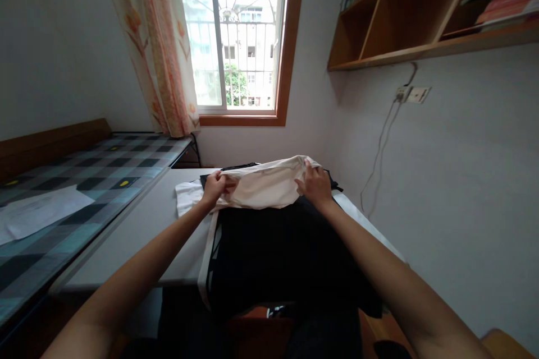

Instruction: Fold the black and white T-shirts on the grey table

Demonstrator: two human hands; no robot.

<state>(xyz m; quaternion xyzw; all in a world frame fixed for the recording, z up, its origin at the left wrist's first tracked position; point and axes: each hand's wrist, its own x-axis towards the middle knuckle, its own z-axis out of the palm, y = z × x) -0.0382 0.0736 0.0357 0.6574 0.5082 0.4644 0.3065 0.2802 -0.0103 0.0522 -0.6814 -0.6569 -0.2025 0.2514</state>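
Observation:
My left hand (215, 187) is closed on the left end of a cream cloth (265, 188), its fingers partly seen through or behind the thin fabric. At the cloth's right end, my right hand (315, 184) grips the upper edge. Between both hands the cloth is stretched sideways, with a pale rolled or folded band along its top. Below it a black garment (286, 252) with a white strip down its left side is spread over the table and hangs past the front edge. A white piece of fabric (187, 196) pokes out beside my left hand.
The white table (155, 224) stands against the right wall. To its left is a bed with a checked mat (138, 151) and white paper (46, 210). A wooden shelf (408, 17) hangs at upper right, above a socket with cables (381, 146). A curtained window (248, 39) lies ahead.

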